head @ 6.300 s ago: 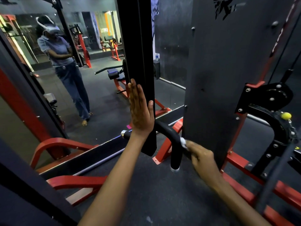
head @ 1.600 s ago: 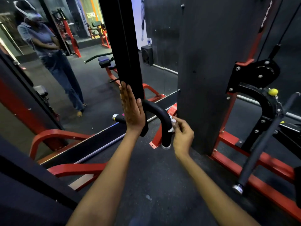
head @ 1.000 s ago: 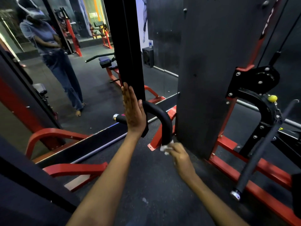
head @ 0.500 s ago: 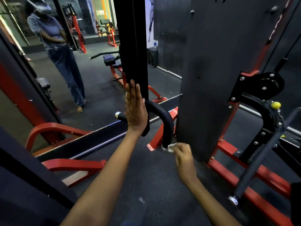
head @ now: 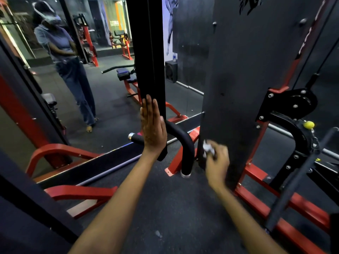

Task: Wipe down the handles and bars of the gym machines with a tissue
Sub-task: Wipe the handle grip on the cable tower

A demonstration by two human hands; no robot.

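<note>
While dark speckled rubber flooring (head: 165, 213) filled the foreground, a crumpled white tissue (head: 208, 147) was pinched in the blurred right hand (head: 217, 162), just beside the curved black handle (head: 184, 147). The left hand (head: 152, 129) was pressed flat against a black upright (head: 150, 52). Beyond, red frames were mirrored in a wall mirror (head: 102, 99).
</note>
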